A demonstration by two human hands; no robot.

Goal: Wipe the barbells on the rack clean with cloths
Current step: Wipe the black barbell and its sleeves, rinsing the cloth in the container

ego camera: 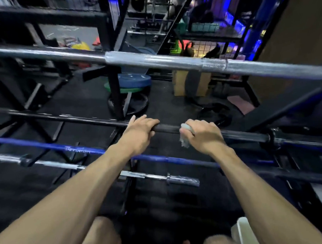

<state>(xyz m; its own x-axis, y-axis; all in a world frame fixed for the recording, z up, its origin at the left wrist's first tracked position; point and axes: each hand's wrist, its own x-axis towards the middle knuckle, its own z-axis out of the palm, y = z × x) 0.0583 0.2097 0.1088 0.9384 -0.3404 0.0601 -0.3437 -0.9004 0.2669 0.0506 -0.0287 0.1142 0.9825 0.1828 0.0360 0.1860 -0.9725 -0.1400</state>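
Under both hands (171, 134), matte black barbell (167, 128)

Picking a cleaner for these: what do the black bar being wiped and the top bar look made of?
Black bar: seemingly metal with a dark matte coating, barely any glare. Top bar: bare or plated steel, silvery with bright reflections. Cloth: soft, pale fabric, bunched.

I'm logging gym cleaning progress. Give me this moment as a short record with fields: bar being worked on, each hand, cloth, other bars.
bar in work: black barbell, lying level on the rack
left hand: grips the black barbell, bare
right hand: holds a pale cloth wrapped against the same bar
other bars: silver barbell above; blue barbell and short chrome bar below
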